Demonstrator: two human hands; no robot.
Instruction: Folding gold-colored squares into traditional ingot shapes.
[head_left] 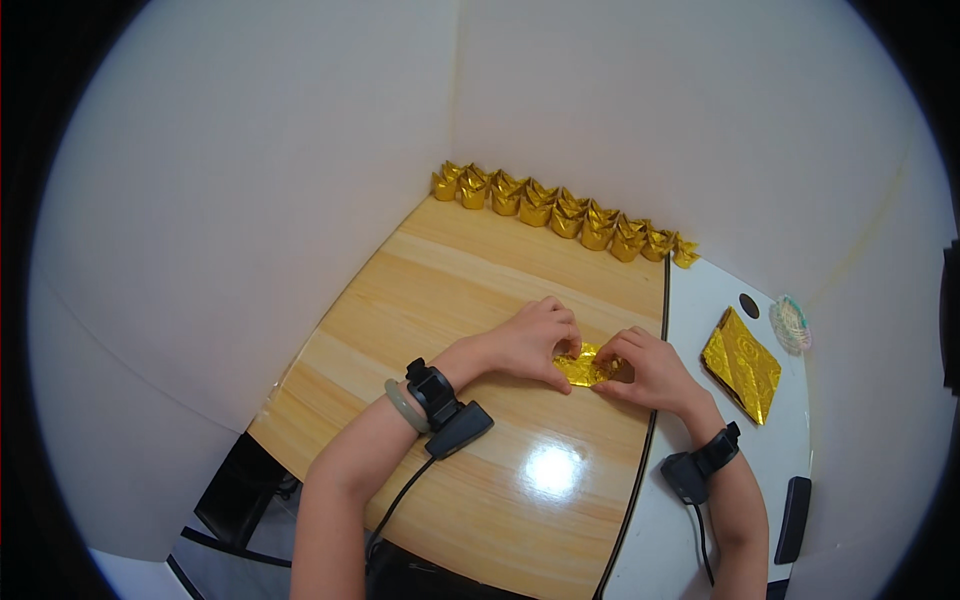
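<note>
Ingots of folded gold foil (566, 222) line the far edge of the surface (470, 280), about nine across the front; those behind overlap too much for a sure count. To the right, on the white part, are one folded gold packet (742, 368), one round clear container (790, 324) of pale, thin pieces and one dark oval spot (749, 305). Two black wrist devices, one per arm, and one pale bangle (404, 407) on the left wrist also show.

One small gold foil piece (583, 372) lies low over the wooden part, between the two sets of fingers. The left hand (535, 340) has its thumb and fingers part closed about the piece's left end; the right hand (650, 370) curls more tightly and pinches the right end.
</note>
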